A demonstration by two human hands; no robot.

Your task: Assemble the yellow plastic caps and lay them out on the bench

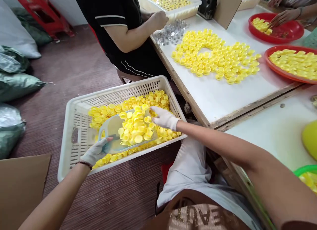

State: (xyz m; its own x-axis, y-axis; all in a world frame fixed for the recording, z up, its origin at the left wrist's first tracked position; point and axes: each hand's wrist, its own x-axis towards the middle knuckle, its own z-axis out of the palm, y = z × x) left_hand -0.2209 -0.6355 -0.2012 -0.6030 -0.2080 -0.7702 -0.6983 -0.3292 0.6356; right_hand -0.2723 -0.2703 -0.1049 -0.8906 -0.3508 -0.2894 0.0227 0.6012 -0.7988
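My left hand (95,152), in a white glove with fingertips bare, is closed on the rim of a shallow translucent blue plastic basin (112,126). A heap of small yellow plastic cups (137,126) fills the basin's right part. My right hand (164,117), gloved too, is at the right side of this heap with its fingers apart; whether it touches the basin's edge is hidden. Basin and hands are over a white slatted plastic crate (71,124), which holds many more yellow cups (158,97).
A white worktable (205,101) at right bears spread yellow cups (223,61) and small clear pieces (173,30). Red basins (294,30) stand farther right. A co-worker (119,28) sits beyond the crate. Sacks (18,86) and a cardboard sheet (22,187) lie left.
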